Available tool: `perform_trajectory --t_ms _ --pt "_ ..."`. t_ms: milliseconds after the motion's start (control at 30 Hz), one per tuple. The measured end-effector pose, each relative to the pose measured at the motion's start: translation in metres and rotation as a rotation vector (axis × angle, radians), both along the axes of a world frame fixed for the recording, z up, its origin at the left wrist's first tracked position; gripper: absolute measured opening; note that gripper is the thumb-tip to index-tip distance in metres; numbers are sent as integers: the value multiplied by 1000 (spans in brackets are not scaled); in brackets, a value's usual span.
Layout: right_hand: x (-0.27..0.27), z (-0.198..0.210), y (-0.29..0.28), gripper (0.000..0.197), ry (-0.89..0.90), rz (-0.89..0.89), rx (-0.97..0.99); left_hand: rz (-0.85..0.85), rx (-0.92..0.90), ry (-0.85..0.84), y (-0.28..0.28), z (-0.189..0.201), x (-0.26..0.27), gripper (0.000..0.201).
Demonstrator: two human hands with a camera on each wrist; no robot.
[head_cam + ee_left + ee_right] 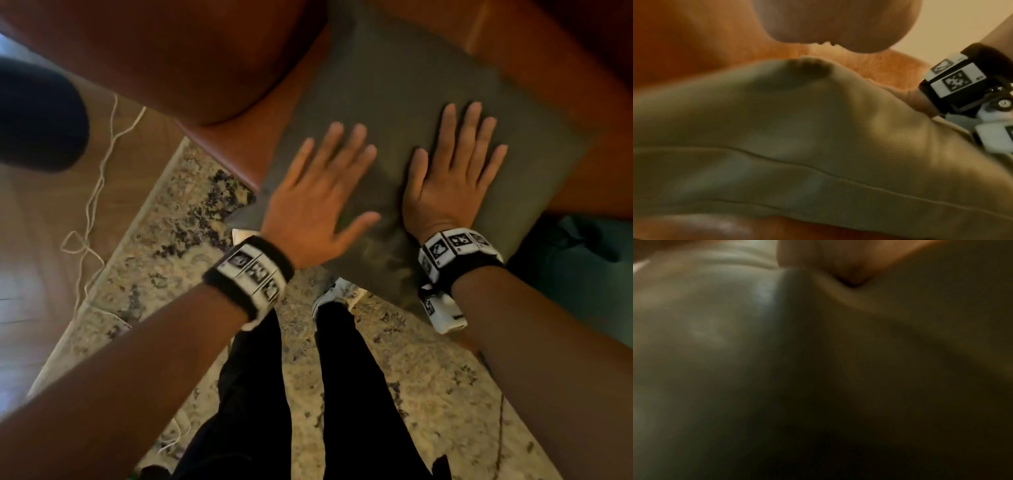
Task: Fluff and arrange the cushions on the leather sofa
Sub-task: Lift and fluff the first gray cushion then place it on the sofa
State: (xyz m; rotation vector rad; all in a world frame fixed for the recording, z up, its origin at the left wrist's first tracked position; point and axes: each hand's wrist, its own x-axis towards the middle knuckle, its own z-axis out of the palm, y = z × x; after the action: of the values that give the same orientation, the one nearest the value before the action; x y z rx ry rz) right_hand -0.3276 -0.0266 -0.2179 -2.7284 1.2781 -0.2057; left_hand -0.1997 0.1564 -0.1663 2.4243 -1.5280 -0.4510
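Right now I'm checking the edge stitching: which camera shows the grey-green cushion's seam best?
The left wrist view: the seam runs across the cushion close up. The head view shows the whole cushion under both flat hands, seam unclear. The right wrist view is dark, blurred fabric.

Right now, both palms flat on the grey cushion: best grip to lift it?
Probably the grey cushion by its two side edges, left hand from the left, right hand from the right. It lies flat on the sofa, near corner overhanging, so its edges look reachable.
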Motion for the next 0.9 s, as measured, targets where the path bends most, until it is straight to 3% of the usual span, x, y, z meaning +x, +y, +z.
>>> perform_trajectory --t_ms 67,167,233,300,367,467,533,633,733,800,900 --pt "-2 1 -8 63 -4 29 48 39 78 -69 8 -21 6 80" --pt "2 1 0 63 6 35 16 348 186 71 74 -45 13 87" --pt "4 0 0 63 28 19 28 580 215 145 109 -41 8 93" --pt "4 0 -3 63 36 9 42 660 157 111 112 -27 4 86" --pt "5 -1 -5 63 36 -5 31 531 30 28 71 -13 -3 72" --pt "6 -5 -10 63 35 9 4 23 -117 -116 3 -8 -34 68" --pt "2 -5 -20 63 10 24 34 -221 -78 -275 13 -28 -34 65" --pt "1 -6 -22 63 -6 22 53 -206 66 -427 93 -60 16 67" --pt "8 -8 -12 63 13 1 18 65 215 -344 157 -48 49 68" --pt "10 -7 -13 63 24 4 28 63 135 -300 157 -32 45 77" --pt "10 -4 -13 64 48 0 48 -183 -68 -226 82 -9 12 74"
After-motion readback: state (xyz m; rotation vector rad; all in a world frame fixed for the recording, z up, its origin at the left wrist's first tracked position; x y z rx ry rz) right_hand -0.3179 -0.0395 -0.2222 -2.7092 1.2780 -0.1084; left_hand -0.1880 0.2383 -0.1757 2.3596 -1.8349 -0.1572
